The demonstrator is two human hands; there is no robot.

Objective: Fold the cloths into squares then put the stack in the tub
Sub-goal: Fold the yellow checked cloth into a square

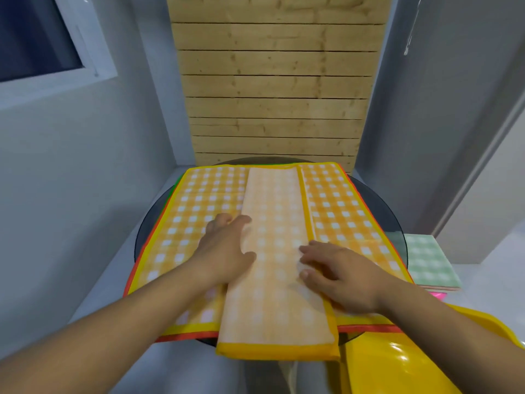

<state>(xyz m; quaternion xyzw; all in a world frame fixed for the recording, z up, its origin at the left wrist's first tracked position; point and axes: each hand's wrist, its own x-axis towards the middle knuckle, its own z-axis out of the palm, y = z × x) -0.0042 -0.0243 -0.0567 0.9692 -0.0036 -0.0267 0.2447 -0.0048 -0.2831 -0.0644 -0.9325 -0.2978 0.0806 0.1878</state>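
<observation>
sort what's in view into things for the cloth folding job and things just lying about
For the job: half-folded yellow cloth, spread cloths under it, folded green cloth, yellow tub, left hand, right hand.
Just there: glass table, wooden slats, window.

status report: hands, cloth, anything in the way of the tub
Both open: left hand and right hand pressing flat on the folded strip. Strip long, not yet square, lying on spread cloths. Lower right, yellow tub, nothing across it.
</observation>
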